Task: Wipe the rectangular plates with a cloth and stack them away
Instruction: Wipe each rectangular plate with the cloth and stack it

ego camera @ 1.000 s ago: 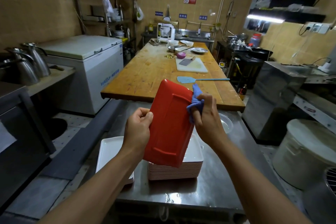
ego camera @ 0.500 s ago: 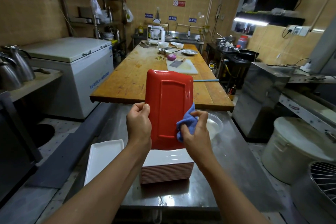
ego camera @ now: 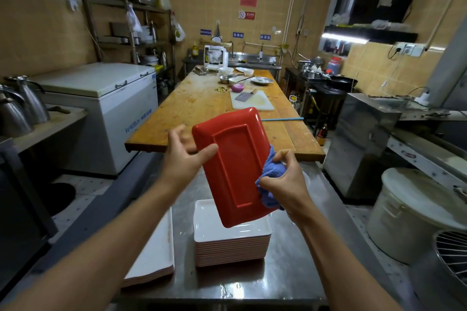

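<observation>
Left hand (ego camera: 185, 156) pinches red plate (ego camera: 235, 166) edge. Right hand (ego camera: 285, 179) squeezes blue cloth (ego camera: 271, 179) on plate. Plate stack (ego camera: 231, 245) below, on surface (ego camera: 285, 270).

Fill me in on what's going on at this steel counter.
A person is drying plates. The left hand holds a red rectangular plate tilted in the air, underside toward the camera, thumb across its back. The right hand grips a blue cloth against the plate's right edge. Directly below, a stack of plates sits on the steel counter, with a second, lower stack to its left.
</observation>
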